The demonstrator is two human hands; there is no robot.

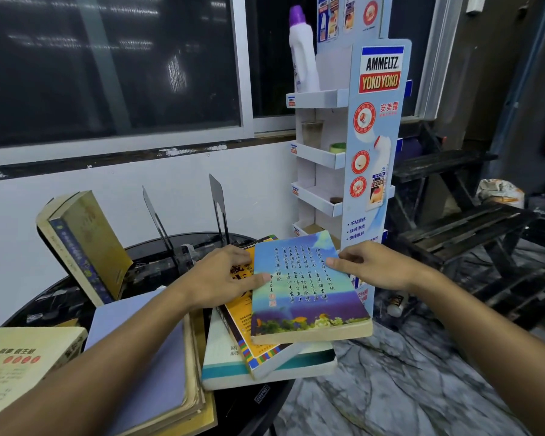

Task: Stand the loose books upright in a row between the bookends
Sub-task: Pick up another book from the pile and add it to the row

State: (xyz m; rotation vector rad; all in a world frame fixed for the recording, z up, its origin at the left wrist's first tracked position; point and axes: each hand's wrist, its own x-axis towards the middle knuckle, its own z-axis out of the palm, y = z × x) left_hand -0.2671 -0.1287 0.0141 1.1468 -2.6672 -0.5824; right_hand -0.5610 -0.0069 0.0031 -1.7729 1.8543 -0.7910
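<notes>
The blue book (pixel 299 291) with a sky picture and calligraphy on its cover lies flat on top of a small pile at the right edge of the round black table (pixel 60 297). Both hands are on it. The left hand (pixel 221 278) rests on its left edge with the thumb on the cover and the fingers spread over the orange book (pixel 243 313) just under it. The right hand (pixel 372 265) touches the far right part of the cover with the fingers pressed together on the edge. Neither hand closes fully around the blue book; I judge they are only starting to take it, and it is not lifted yet.

Under the orange book lies a white and teal book (pixel 233 366), also flat. Left of this pile, a lavender book (pixel 145 347) lies flat on old yellowed pages, and further left a cream book (pixel 19 366) lies at the near corner.

Behind the pile, the two black bookends (pixel 217 209) stand on the table, and the space between them holds no book. Left of the bookends, one yellowish book (pixel 82 243) leans tilted, outside the gap.

So the task seems to be at its beginning: no book stands in the row, and every loose book must still be placed.

Right of the pile stands a cardboard display rack (pixel 378 121) with a white bottle (pixel 302 55) on top.
</notes>
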